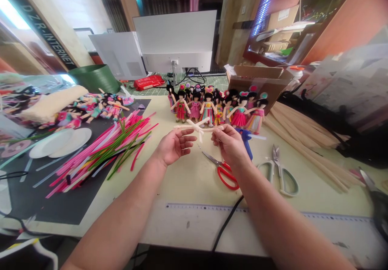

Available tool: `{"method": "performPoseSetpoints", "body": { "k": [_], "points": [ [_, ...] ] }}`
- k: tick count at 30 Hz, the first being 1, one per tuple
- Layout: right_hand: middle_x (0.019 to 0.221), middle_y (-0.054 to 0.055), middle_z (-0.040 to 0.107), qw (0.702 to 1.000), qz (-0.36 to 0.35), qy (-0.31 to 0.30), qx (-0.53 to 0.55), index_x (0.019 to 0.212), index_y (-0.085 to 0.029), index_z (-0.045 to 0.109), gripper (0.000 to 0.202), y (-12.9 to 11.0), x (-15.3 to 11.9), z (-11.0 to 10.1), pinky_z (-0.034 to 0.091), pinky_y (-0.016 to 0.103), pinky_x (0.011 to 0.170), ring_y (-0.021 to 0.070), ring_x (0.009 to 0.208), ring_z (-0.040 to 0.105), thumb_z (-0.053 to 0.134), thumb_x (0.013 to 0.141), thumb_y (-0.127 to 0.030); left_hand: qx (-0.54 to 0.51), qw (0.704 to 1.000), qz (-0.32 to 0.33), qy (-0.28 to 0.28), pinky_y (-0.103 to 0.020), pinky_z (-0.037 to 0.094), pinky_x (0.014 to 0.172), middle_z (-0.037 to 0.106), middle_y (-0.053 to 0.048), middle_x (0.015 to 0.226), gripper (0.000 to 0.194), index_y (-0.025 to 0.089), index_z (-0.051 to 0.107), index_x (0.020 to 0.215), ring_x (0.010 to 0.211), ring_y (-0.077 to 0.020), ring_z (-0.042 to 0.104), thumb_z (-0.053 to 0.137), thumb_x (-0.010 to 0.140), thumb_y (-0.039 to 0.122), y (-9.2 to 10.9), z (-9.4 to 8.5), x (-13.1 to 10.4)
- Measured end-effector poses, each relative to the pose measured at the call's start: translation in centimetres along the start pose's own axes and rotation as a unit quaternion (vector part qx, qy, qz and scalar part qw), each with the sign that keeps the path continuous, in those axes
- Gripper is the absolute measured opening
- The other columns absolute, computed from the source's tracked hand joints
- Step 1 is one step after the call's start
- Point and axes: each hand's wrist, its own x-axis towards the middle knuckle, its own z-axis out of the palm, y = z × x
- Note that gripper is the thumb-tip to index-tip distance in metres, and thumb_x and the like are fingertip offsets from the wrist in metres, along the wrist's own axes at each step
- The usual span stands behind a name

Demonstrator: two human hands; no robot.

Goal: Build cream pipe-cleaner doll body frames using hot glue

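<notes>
Held up over the table is a small cream pipe-cleaner figure point(198, 128), with several fuzzy limbs joined at its middle. My right hand point(229, 141) pinches the end of its right limb between thumb and fingertips. Beneath its left limb, my left hand point(178, 144) is open, palm turned up and fingers apart; whether it touches the limb I cannot tell. Red-handled scissors point(228, 176) lie just below my right hand, partly hidden by the wrist. A blue glue gun point(247, 142) shows in part behind that wrist.
Several finished dolls point(209, 104) stand in rows behind my hands. Loose coloured pipe cleaners point(103, 152) lie left on a dark mat point(72, 207). Grey-handled scissors point(280, 173) and beige pipe cleaners point(312, 148) are at right. A ruler strip point(209, 207) and black cable point(227, 223) run in front.
</notes>
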Motion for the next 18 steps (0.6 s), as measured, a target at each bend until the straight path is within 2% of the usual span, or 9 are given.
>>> {"method": "performPoseSetpoints", "body": {
  "k": [2, 6, 10, 14, 18],
  "points": [
    [0.061, -0.004, 0.055, 1.000, 0.001, -0.001, 0.007, 0.069, -0.020, 0.055, 0.026, 0.08, 0.06, -0.07, 0.035, 0.022, 0.050, 0.0091, 0.057, 0.050, 0.078, 0.065, -0.032, -0.008, 1.000, -0.006, 0.003, -0.026, 0.051, 0.055, 0.073, -0.009, 0.088, 0.035, 0.016, 0.068, 0.107, 0.059, -0.0130, 0.064, 0.047, 0.087, 0.036, 0.00, -0.06, 0.08],
    [0.062, -0.004, 0.056, 1.000, 0.006, -0.008, 0.019, 0.069, -0.021, 0.056, 0.025, 0.23, 0.18, -0.18, 0.036, 0.021, 0.051, 0.0082, 0.055, 0.049, 0.078, 0.066, -0.031, 0.001, 1.000, -0.002, -0.017, -0.026, 0.051, 0.055, 0.074, -0.008, 0.088, 0.032, 0.015, 0.069, 0.105, 0.060, -0.0129, 0.064, 0.049, 0.088, 0.034, -0.07, 0.00, -0.09],
    [0.063, -0.005, 0.056, 1.000, 0.014, -0.004, 0.013, 0.069, -0.021, 0.056, 0.026, 0.27, 0.14, -0.04, 0.038, 0.022, 0.051, 0.0086, 0.054, 0.049, 0.078, 0.065, -0.033, 0.006, 0.999, 0.006, -0.049, -0.026, 0.051, 0.060, 0.074, -0.010, 0.090, 0.040, 0.015, 0.070, 0.101, 0.063, -0.0129, 0.064, 0.052, 0.088, 0.048, -0.20, 0.01, -0.50],
    [0.061, -0.005, 0.055, 1.000, 0.007, -0.003, -0.003, 0.069, -0.021, 0.056, 0.024, 0.24, 0.07, 0.03, 0.038, 0.022, 0.052, 0.0093, 0.055, 0.050, 0.077, 0.065, -0.032, 0.062, 0.996, 0.012, -0.068, -0.022, 0.049, 0.060, 0.073, -0.010, 0.090, 0.034, 0.016, 0.070, 0.104, 0.063, -0.0103, 0.062, 0.065, 0.082, 0.042, -0.58, -0.09, -0.47],
    [0.062, -0.004, 0.055, 0.999, 0.013, -0.007, -0.035, 0.070, -0.020, 0.057, 0.024, 0.18, -0.03, -0.02, 0.038, 0.022, 0.052, 0.0092, 0.057, 0.050, 0.077, 0.067, -0.034, 0.120, 0.991, 0.043, -0.047, -0.019, 0.044, 0.056, 0.072, -0.008, 0.085, 0.033, 0.016, 0.071, 0.102, 0.061, -0.0083, 0.060, 0.071, 0.078, 0.038, -0.85, -0.17, -0.17]
  ]
}}
